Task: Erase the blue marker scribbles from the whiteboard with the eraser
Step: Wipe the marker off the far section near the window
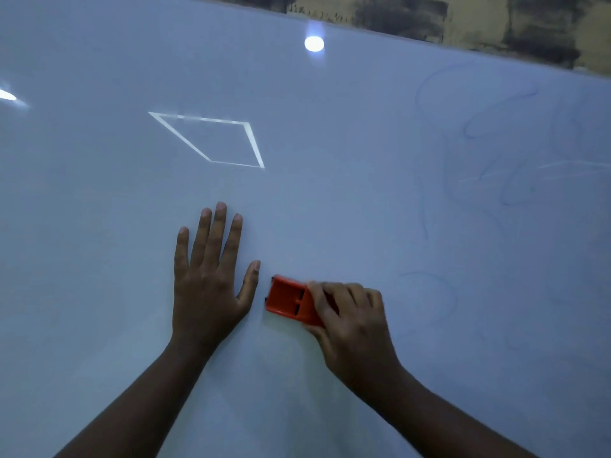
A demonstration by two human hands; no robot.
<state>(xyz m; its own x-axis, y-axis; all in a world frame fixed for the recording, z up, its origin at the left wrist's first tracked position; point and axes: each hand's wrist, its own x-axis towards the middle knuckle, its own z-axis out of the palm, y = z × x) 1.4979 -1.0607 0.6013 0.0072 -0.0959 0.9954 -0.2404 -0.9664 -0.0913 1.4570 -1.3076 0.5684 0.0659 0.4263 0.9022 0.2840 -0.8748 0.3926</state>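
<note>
Head view showed the right hand (350,320) gripping the orange eraser (289,300) on the whiteboard (330,200), left hand (210,279) pressed flat alongside. Faint blue scribbles (489,180) remained far right; wiping there seemed next.

One large glossy white whiteboard (99,226) fills nearly the whole view. On it lies one orange plastic eraser with a dark underside (288,299). Two bare hands are in view: one left hand (208,285) and one right hand (350,322). The faint blue marker scribbles (479,153) on the right part of the board run together in pale loops and cannot be counted singly. Three bright light reflections show on the surface: one round spot (314,43), one streak at the left edge (7,95), and one four-sided outline (211,140).
</note>
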